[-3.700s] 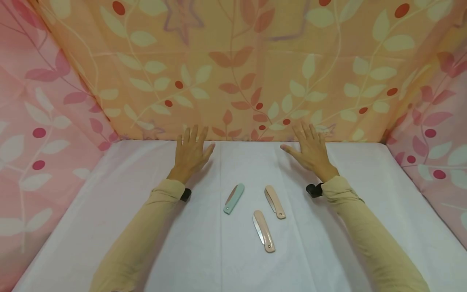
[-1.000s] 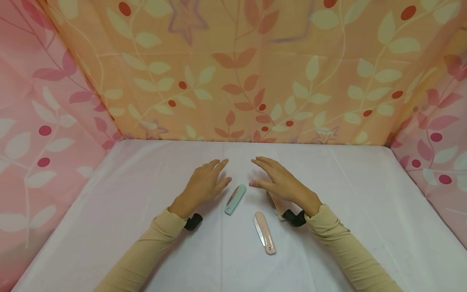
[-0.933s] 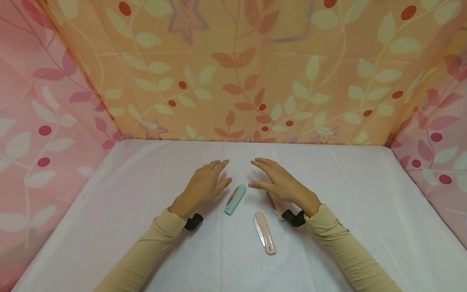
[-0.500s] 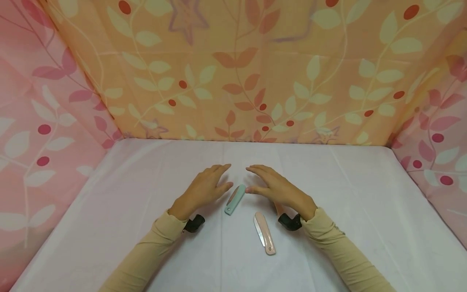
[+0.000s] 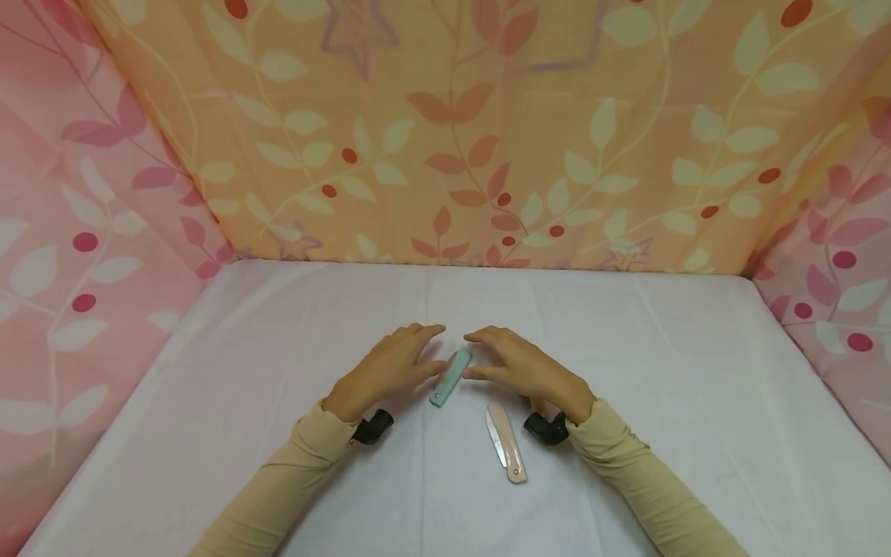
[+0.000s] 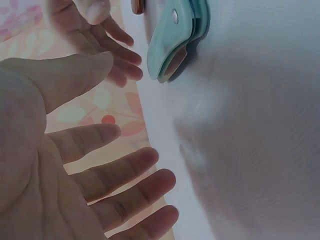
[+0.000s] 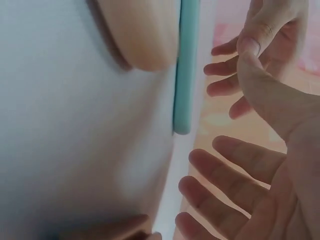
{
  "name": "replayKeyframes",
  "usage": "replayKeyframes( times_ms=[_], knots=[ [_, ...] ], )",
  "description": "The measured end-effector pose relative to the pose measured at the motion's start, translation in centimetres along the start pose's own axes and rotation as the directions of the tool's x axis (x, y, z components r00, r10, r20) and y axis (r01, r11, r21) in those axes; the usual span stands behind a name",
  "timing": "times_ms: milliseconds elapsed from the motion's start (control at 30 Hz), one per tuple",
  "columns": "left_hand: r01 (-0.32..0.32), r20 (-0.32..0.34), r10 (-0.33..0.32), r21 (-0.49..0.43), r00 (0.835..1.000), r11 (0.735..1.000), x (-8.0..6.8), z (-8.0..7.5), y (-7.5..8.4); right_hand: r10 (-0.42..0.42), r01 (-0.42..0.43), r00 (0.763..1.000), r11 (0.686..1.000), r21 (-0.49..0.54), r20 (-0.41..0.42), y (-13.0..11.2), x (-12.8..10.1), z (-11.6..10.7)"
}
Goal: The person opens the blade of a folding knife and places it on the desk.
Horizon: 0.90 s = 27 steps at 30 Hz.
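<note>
Both hands hover with fingers spread and relaxed, the left hand (image 5: 381,373) at nine o'clock and the right hand (image 5: 524,370) at three o'clock of the folded green knife (image 5: 448,376), which lies untouched on the table (image 5: 278,371); gripping and lifting remain, I judge.

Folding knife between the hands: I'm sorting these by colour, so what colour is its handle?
Pale mint green folding knife; clearest in the head view.
</note>
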<state>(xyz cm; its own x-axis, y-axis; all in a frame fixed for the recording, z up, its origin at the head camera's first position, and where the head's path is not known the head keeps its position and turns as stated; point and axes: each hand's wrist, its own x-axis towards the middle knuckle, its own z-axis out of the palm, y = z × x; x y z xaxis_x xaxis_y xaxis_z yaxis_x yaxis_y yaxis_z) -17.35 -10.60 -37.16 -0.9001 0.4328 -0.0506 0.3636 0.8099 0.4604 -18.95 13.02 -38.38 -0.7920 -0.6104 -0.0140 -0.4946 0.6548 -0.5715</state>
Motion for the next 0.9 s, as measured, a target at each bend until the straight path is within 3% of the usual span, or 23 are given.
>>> replayKeyframes(
  times_ms=[167,467,900],
  knots=[
    [-0.015,0.018,0.015,0.009,1.0,1.0,0.0,0.0,0.2,-0.025,0.025,1.0,0.999,-0.029,0.0,0.0,0.3,0.2],
    [0.013,0.052,-0.015,0.038,0.999,0.999,0.1,0.5,0.6,-0.007,0.007,1.0,0.999,-0.043,0.003,0.1,0.2,0.9],
    [0.055,0.127,-0.049,-0.05,0.991,0.997,-0.1,1.0,0.3,0.008,-0.009,0.999,1.0,-0.009,-0.035,0.1,0.1,1.5]
  ],
)
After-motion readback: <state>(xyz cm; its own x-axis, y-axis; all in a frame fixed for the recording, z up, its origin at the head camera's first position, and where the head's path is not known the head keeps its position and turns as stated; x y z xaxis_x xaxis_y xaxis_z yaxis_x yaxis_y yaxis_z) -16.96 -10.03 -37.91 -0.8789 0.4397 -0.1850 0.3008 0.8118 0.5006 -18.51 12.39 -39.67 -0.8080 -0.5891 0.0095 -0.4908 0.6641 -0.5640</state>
